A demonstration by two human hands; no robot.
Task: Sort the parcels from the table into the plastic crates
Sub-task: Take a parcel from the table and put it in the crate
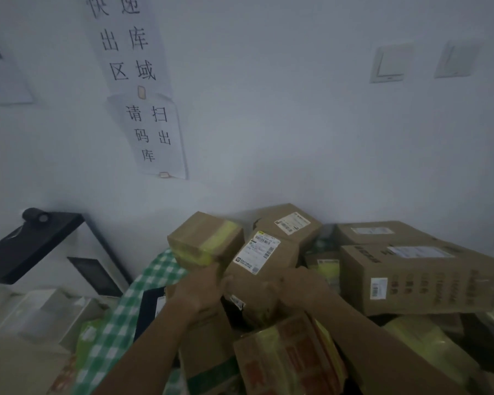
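A heap of cardboard parcels lies against the white wall. My left hand (pixel 201 290) grips the underside of a small brown box with yellow tape (pixel 207 238), lifted at the heap's left. My right hand (pixel 298 283) rests closed on the lower end of a tall box with a white shipping label (pixel 261 253) in the middle. A large flat carton (pixel 417 277) lies to the right, with another labelled box (pixel 290 223) behind. A red-printed carton (pixel 285 360) sits nearest me. No plastic crate shows.
A green checked cloth or bag (pixel 131 309) hangs at the heap's left. A black stand with a small camera (pixel 29 238) stands at far left above pale boxes (pixel 40 312). Paper signs (pixel 151 132) and wall switches (pixel 391 64) hang on the wall.
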